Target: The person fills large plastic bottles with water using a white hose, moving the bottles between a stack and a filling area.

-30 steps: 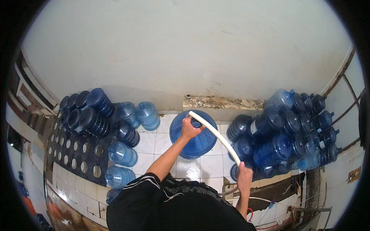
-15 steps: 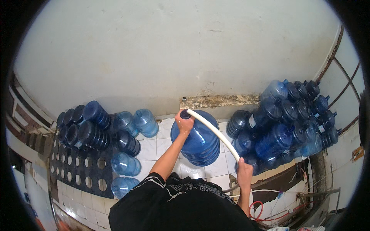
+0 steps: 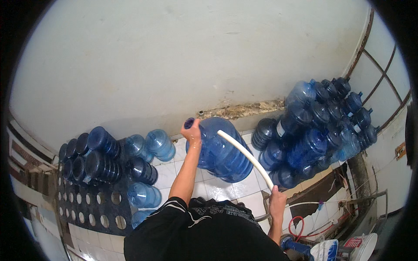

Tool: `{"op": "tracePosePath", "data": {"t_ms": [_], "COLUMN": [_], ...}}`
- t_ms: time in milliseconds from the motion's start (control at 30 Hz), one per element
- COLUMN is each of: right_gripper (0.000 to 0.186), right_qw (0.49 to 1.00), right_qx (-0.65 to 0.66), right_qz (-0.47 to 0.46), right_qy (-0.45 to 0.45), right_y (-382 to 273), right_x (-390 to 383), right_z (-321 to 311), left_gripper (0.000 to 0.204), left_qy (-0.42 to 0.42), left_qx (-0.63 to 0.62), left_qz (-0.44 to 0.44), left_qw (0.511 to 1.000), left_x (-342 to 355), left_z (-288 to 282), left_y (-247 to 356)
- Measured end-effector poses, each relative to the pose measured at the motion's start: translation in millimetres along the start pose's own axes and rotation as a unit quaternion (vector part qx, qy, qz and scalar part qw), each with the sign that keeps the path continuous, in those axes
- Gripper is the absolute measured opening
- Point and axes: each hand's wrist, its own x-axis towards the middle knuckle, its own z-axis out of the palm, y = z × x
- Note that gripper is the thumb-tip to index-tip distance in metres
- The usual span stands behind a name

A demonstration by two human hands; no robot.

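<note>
A big blue water jug (image 3: 228,158) stands tilted toward the left on the tiled floor in front of me. My left hand (image 3: 193,135) is closed around its neck, just below the uncapped mouth (image 3: 189,123). A white hose (image 3: 246,152) arches across the front of the jug, held by my right hand (image 3: 277,204) along its lower part. The hose's free end lies over the jug's shoulder, apart from the mouth. Water wets my left hand and wrist.
Dark blue jugs (image 3: 103,167) rest on a black rack with round holes (image 3: 93,204) at left, beside lighter jugs (image 3: 160,145). Many jugs (image 3: 307,148) crowd the right. Near me at lower right lie a red hose (image 3: 297,233) and a white bucket (image 3: 366,247). A wall (image 3: 196,56) rises behind.
The hose end has come out of the jug's mouth. My left hand has tipped the jug's neck to the left. My view has shifted slightly.
</note>
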Motion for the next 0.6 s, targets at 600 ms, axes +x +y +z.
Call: {"op": "tracePosePath", "data": {"t_ms": [600], "right_gripper": [0.059], "right_qw": [0.985], "right_qx": [0.113], "right_qz": [0.068], "right_qy": [0.109], "right_y": [10.4], "right_x": [-16.4], "right_z": [-19.5], "left_gripper": [0.009], "left_qy": [0.036], "left_qx": [-0.327], "left_qz": [-0.152], "left_qw": [0.932], "left_x": [47.6], "left_z": [-60.7], "left_y": [56.5]}}
